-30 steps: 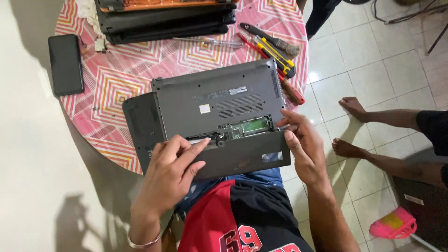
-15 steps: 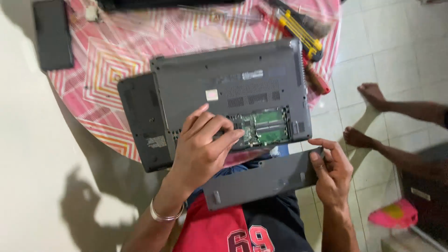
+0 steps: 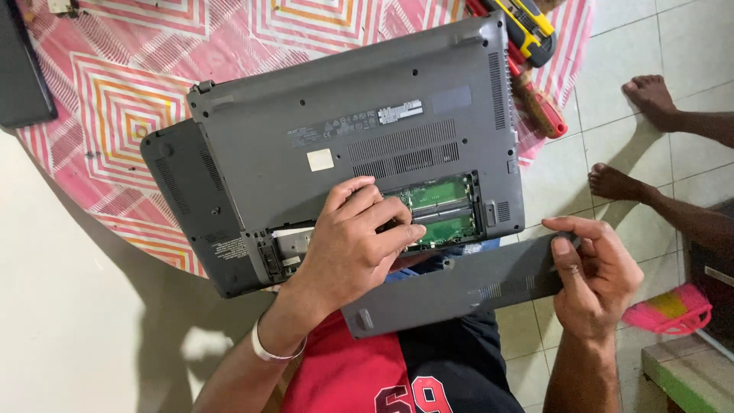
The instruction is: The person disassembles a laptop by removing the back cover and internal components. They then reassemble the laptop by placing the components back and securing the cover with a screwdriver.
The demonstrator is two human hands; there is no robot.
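The fingers of the left hand are curled loosely over the opened bay of a grey laptop, their tips laid on the green circuit board exposed there; nothing is gripped by them. The laptop is turned underside up (its vent slots and pale stickers are seen) and is stacked on a second dark laptop, whose edge sticks out at the left. Both are set at the near edge of a round table covered by a pink patterned cloth.

A long grey cover panel is clamped at its right end by the right hand, thumb on top and fingers wrapped beneath. The panel is held just off the near edge of the laptop, above the person's lap, clear of the bay.

At the far right of the table, screwdrivers with red and yellow handles are laid together. A dark flat device is seen at the far left edge. Another person's bare feet are rested on the tiled floor at the right.
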